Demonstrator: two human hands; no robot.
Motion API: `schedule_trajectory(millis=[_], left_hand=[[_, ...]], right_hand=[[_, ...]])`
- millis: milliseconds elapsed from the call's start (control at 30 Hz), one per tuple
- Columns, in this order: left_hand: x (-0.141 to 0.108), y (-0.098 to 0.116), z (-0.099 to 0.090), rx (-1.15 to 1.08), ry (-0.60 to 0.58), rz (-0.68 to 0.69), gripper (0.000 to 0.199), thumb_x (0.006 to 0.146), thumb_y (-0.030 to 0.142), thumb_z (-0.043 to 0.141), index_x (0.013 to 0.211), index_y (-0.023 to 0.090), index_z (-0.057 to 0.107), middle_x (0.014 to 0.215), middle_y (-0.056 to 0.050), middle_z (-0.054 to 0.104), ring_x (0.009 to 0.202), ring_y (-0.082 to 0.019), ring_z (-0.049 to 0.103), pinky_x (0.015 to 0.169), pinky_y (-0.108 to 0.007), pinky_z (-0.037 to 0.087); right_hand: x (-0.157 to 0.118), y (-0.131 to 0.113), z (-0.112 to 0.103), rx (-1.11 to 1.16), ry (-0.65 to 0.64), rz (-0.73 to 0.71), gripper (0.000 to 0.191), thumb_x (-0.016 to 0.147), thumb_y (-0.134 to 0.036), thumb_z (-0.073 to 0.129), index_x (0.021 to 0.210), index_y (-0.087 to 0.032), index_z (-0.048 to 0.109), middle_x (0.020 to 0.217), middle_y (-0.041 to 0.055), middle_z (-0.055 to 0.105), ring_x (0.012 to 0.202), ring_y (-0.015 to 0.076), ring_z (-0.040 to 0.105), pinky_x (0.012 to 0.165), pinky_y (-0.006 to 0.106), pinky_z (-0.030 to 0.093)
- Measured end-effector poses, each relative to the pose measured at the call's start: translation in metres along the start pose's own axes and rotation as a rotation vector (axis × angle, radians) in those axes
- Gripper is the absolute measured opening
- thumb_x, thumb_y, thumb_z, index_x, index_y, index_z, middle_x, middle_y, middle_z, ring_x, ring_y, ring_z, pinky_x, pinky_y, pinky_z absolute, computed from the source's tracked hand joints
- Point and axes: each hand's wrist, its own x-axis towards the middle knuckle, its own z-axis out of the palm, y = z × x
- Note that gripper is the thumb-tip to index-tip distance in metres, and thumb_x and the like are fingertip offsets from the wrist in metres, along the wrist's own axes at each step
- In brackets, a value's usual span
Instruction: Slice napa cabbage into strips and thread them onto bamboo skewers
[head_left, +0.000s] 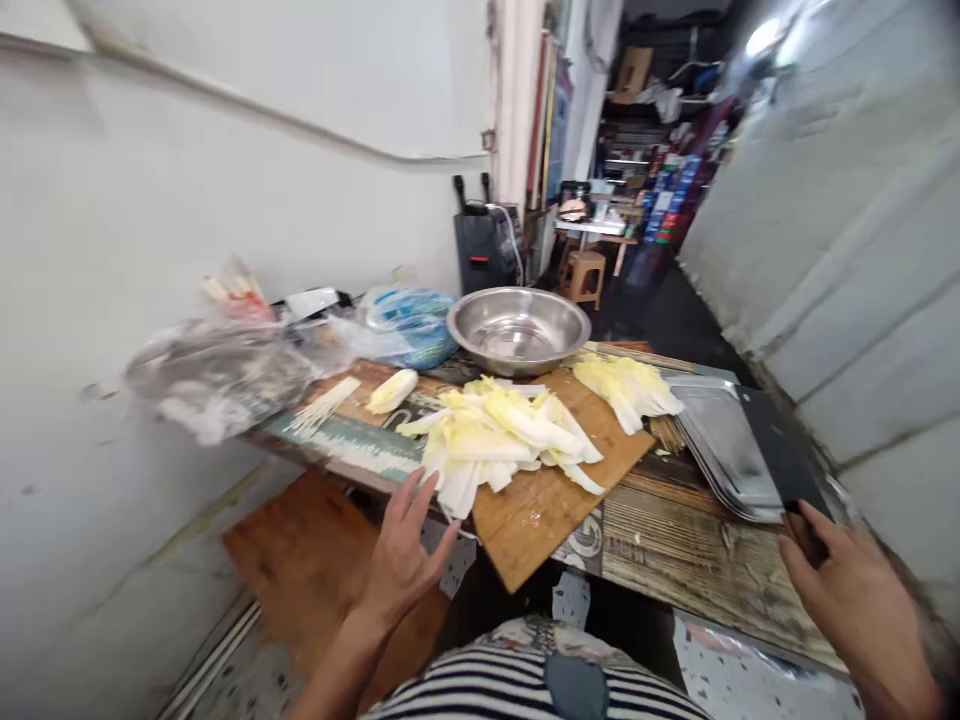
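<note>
Cut napa cabbage leaves (487, 435), pale yellow and white, lie heaped on a wooden cutting board (536, 520). At the heap's near left edge is my left hand (409, 550), fingers spread and holding nothing; whether its fingertips touch the leaves I cannot tell. My right hand (862, 580), at the table's right end, is closed around the handle of a dark-bladed cleaver (780, 440). The blade lies beside or over the edge of a stack of metal trays (724, 450). More cabbage leaves (626, 385) rest right of the board.
A steel basin (519, 330) stands behind the board. To the left are a small cabbage piece (392, 391), thin white enoki-like strands (326, 403), a blue plastic bag (420, 320) and clear bags (225, 375). A black speaker (487, 245) is behind. Walls flank both sides.
</note>
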Motion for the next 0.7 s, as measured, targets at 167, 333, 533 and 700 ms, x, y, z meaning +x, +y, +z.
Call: schedule_trajectory(millis=[167, 333, 533, 700], left_hand=[[0.007, -0.002, 0.001, 0.046, 0.047, 0.055, 0.066, 0.095, 0.036, 0.061, 0.156, 0.025, 0.039, 0.15, -0.017, 0.05, 0.137, -0.034, 0.053, 0.113, -0.052, 0.048], [0.012, -0.006, -0.004, 0.068, 0.092, 0.041, 0.068, 0.096, 0.041, 0.061, 0.158, 0.026, 0.038, 0.151, -0.017, 0.05, 0.137, -0.037, 0.052, 0.116, -0.056, 0.044], [0.009, -0.008, -0.009, 0.085, 0.086, 0.025, 0.071, 0.095, 0.046, 0.06, 0.159, 0.026, 0.037, 0.152, -0.017, 0.05, 0.137, -0.037, 0.052, 0.119, -0.057, 0.041], [0.006, -0.017, -0.015, 0.106, 0.109, 0.006, 0.07, 0.095, 0.043, 0.062, 0.158, 0.024, 0.039, 0.152, -0.016, 0.051, 0.138, -0.036, 0.052, 0.119, -0.055, 0.042]], right_hand=[[0.02, -0.003, -0.007, -0.051, -0.17, 0.021, 0.062, 0.101, -0.041, 0.028, 0.141, -0.004, 0.058, 0.118, 0.0265, 0.067, 0.106, 0.0359, 0.069, 0.091, 0.043, 0.053], [0.066, -0.004, 0.01, -0.127, -0.273, 0.048, 0.047, 0.098, -0.024, 0.043, 0.139, -0.008, 0.06, 0.125, 0.0219, 0.068, 0.107, 0.0293, 0.069, 0.09, 0.036, 0.051], [0.109, -0.011, 0.033, -0.147, -0.338, 0.017, 0.045, 0.096, -0.019, 0.045, 0.137, -0.011, 0.062, 0.124, 0.0196, 0.067, 0.111, 0.0261, 0.067, 0.087, 0.032, 0.047], [0.112, -0.018, 0.035, -0.143, -0.331, 0.048, 0.048, 0.095, -0.017, 0.043, 0.14, -0.009, 0.059, 0.124, 0.0217, 0.066, 0.112, 0.0284, 0.068, 0.087, 0.034, 0.048]])
